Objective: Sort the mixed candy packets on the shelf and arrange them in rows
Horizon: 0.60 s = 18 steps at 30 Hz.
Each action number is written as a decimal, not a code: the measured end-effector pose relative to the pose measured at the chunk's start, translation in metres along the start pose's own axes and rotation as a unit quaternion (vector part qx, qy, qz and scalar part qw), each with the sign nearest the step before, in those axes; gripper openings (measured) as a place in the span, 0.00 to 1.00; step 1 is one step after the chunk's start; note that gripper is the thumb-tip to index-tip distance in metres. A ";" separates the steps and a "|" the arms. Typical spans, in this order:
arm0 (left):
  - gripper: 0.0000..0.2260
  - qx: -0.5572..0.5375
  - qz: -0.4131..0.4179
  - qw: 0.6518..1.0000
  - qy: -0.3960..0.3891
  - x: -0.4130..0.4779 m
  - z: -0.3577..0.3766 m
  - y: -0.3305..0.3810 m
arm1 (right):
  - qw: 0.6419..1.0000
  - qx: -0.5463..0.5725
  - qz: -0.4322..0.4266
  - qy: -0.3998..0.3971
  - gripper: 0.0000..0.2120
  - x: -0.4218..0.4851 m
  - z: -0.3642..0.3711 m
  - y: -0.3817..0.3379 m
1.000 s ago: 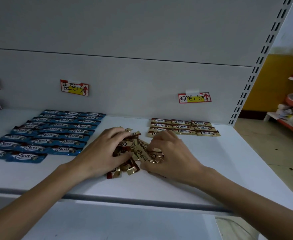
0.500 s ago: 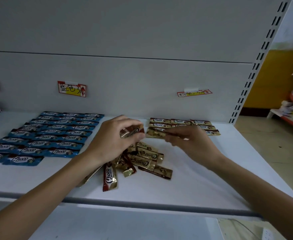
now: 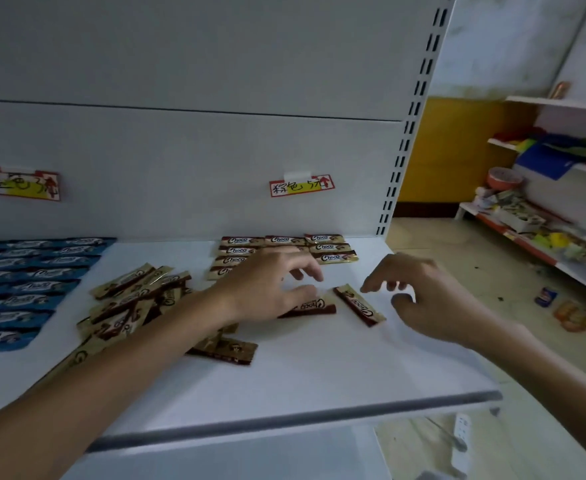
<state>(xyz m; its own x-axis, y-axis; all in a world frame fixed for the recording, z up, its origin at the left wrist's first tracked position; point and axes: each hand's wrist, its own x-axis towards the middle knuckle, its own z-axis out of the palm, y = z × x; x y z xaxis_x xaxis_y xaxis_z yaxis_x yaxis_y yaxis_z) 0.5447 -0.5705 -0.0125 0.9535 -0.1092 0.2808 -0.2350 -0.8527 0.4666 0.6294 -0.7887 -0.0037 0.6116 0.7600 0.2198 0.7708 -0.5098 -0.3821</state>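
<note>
Brown-and-gold Choco packets lie in a loose pile [image 3: 135, 299] on the white shelf [image 3: 284, 386], one stray packet [image 3: 225, 351] in front of it. Sorted brown packets form rows [image 3: 319, 245] at the back under a handwritten label [image 3: 302, 185]. Blue packets fill rows [image 3: 25, 278] at the left. My left hand [image 3: 270, 285] hovers with fingers spread, its thumb touching a flat brown packet [image 3: 314, 306]. My right hand [image 3: 419, 296] is open just right of a slanted brown packet [image 3: 359, 304], fingertips close to it.
A second label [image 3: 19, 183] hangs above the blue rows. A slotted upright [image 3: 409, 133] ends the shelf at the right. Beyond it stands another shelf with mixed goods [image 3: 526, 220]. Packets [image 3: 575, 317] and a power strip [image 3: 461, 441] lie on the floor.
Both hands left the pile and moved right, in front of the brown rows. The two packets they carried now lie on the shelf. The view has swung right.
</note>
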 end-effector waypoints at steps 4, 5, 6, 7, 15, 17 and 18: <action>0.09 0.010 0.041 0.998 -0.050 -0.012 -0.011 0.002 | 0.998 0.058 -0.016 0.016 0.27 0.009 0.000 0.009; 0.10 0.032 0.047 0.996 -0.067 -0.015 -0.011 0.002 | 0.998 0.057 -0.020 -0.005 0.26 0.010 0.004 0.009; 0.10 0.054 0.052 0.994 -0.079 -0.018 -0.011 0.001 | 0.998 0.057 -0.021 -0.021 0.24 0.010 0.007 0.009; 0.11 0.069 0.052 0.993 -0.087 -0.020 -0.010 0.000 | 0.998 0.056 -0.023 -0.029 0.22 0.011 0.009 0.009; 0.14 0.092 0.024 0.992 -0.079 -0.019 -0.008 -0.002 | 0.996 -0.076 -0.006 0.056 0.11 0.012 0.017 0.021; 0.13 0.062 0.028 0.995 -0.068 -0.019 -0.009 -0.005 | 0.994 -0.067 -0.003 0.086 0.07 0.012 0.019 0.026; 0.13 0.058 0.036 0.995 -0.068 -0.019 -0.010 -0.007 | 0.993 -0.061 -0.006 0.096 0.05 0.013 0.020 0.028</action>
<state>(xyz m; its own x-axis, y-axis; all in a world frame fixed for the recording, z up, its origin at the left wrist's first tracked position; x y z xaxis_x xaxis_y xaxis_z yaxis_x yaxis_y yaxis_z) 0.5270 -0.5573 -0.0132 0.9534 -0.2339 0.1908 -0.2884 -0.8925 0.3469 0.6555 -0.7857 -0.0293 0.6164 0.6807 0.3958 0.7866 -0.5556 -0.2694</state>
